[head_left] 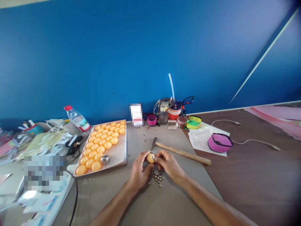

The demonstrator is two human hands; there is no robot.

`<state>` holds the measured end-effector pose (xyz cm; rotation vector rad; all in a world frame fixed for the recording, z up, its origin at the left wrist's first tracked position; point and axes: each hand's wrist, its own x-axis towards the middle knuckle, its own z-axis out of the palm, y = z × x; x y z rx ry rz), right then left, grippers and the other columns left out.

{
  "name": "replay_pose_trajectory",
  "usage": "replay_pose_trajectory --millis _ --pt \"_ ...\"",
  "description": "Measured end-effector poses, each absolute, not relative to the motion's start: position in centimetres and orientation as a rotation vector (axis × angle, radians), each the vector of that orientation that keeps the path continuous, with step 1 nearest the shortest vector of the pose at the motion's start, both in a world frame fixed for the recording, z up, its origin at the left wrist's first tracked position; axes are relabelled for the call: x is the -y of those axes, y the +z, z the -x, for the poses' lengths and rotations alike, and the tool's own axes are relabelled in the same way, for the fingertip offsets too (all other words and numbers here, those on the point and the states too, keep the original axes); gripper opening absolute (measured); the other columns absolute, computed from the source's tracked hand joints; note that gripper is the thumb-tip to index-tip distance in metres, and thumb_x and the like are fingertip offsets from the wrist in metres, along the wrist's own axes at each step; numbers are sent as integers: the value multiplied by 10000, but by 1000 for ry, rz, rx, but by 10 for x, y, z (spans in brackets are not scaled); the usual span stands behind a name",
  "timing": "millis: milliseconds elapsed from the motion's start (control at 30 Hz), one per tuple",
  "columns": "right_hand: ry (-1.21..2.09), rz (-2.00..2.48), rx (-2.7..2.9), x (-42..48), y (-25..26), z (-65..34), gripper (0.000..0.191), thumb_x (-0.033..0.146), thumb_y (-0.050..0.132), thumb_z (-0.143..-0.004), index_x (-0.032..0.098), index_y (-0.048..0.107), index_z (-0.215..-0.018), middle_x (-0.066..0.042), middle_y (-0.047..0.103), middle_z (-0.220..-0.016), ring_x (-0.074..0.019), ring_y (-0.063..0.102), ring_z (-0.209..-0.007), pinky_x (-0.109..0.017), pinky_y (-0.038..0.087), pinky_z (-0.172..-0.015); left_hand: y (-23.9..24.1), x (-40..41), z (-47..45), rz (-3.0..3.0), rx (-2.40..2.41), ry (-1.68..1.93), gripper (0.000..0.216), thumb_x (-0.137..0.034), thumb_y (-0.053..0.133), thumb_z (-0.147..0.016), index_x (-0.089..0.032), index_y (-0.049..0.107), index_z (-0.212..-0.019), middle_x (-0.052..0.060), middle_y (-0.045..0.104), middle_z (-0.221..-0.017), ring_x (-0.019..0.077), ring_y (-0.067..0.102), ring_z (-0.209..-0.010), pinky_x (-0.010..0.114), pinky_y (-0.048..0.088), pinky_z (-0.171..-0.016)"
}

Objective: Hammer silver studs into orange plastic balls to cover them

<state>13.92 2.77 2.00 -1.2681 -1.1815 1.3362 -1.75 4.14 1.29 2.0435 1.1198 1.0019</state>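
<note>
My left hand (138, 171) and my right hand (169, 164) meet over the grey mat (150, 201), both pinched around a small orange ball (150, 158) with a shiny metal piece on it. A little heap of small metal studs (157, 177) lies on the mat just under my hands. A wooden-handled hammer (181, 151) rests right behind my right hand. To the left stands a flat tray (117, 155) with several rows of orange balls (101, 142) and one silver-covered ball (105, 159).
A water bottle (77, 120) lies by cluttered papers and cables at the left. Cups, small pots and tool handles (172, 113) stand along the blue wall. A pink pouch (219, 142) sits on white paper at the right, with a white cable (256, 142) beyond.
</note>
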Motion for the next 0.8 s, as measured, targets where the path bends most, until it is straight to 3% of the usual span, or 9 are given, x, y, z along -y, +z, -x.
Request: replay_pose_trajectory --millis 100,300,500,800 --pt "1191 1258 1335 -30 26 -150 182 354 480 -780 179 502 -734 40 495 -553 -85 425 -488 -205 315 -484 13 -44 19 -1942 -1122 1020 401 -222 554 -757 -186 505 -1154 95 583 -1096 210 553 -1001 357 447 -870" --pt "620 1430 1958 -32 28 -173 158 259 562 -732 192 620 -863 -42 592 -872 -169 535 -818 -276 363 -748 17 -48 20 -1842 -1182 1067 386 -237 544 -763 -187 506 -1144 80 582 -1080 192 562 -979 343 446 -869" --pt "496 1575 2222 -31 23 -169 129 205 515 -768 185 631 -820 -48 592 -828 -169 532 -821 -275 332 -758 17 -47 19 -1881 -1173 1068 382 -238 530 -778 -185 492 -1155 86 574 -1089 186 561 -986 332 454 -863" --pt "429 1508 2008 -33 11 -158 123 133 455 -769 169 551 -701 -42 573 -789 -145 519 -783 -258 335 -727 16 -47 19 -1906 -1158 1092 371 -224 531 -779 -183 496 -1146 88 584 -1077 184 569 -973 331 462 -854"
